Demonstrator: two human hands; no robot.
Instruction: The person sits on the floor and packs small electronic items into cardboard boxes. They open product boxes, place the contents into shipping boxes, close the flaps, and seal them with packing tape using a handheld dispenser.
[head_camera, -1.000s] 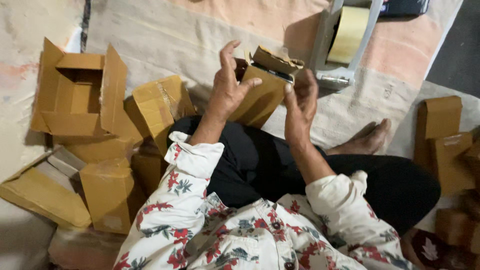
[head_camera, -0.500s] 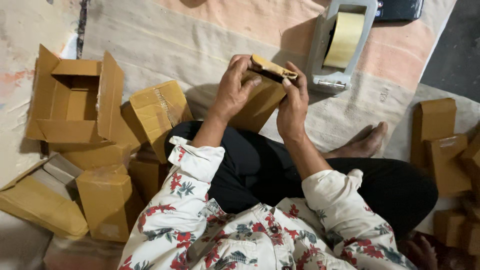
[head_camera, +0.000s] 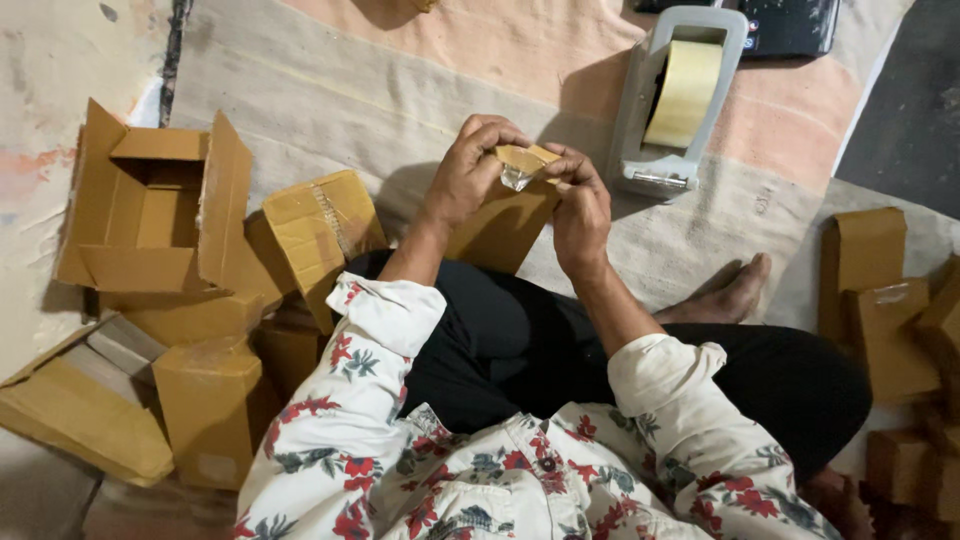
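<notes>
At frame centre, left hand (head_camera: 470, 180) and right hand (head_camera: 580, 205) gripping small cardboard box (head_camera: 500, 225), top flaps pinched shut, untaped; open box (head_camera: 150, 205) waiting upper left.

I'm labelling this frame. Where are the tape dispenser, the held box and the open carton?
tape dispenser (head_camera: 640, 150), head view, grey side wall.
held box (head_camera: 500, 232), head view, front face.
open carton (head_camera: 225, 200), head view, right flap.
</notes>
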